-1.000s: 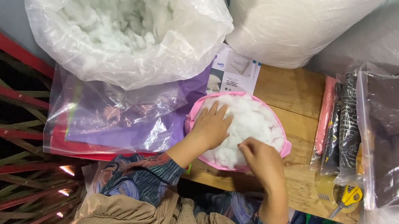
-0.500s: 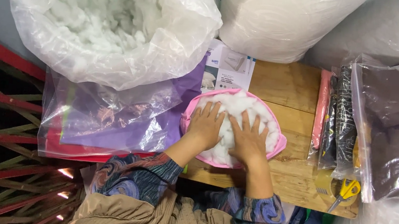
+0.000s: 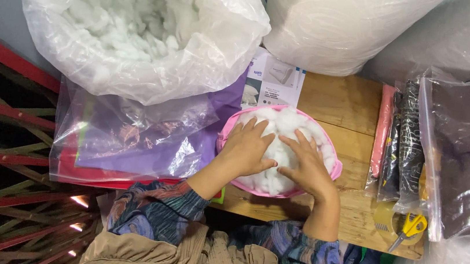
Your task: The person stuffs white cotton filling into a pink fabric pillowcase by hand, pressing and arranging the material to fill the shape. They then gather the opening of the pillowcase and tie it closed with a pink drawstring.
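The right hand (image 3: 308,170) has joined the left hand (image 3: 246,149), both flat-open on stuffing (image 3: 285,123), scissors (image 3: 409,228) nearby.

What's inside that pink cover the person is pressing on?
White fluffy stuffing fills the pink cover, bulging out of its open top. The left hand and right hand lie flat on it, hiding the middle. Anything deeper inside is covered.

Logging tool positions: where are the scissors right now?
In the head view, the yellow-handled scissors lie at the table's near right corner, beside a tape roll, right of the right hand.
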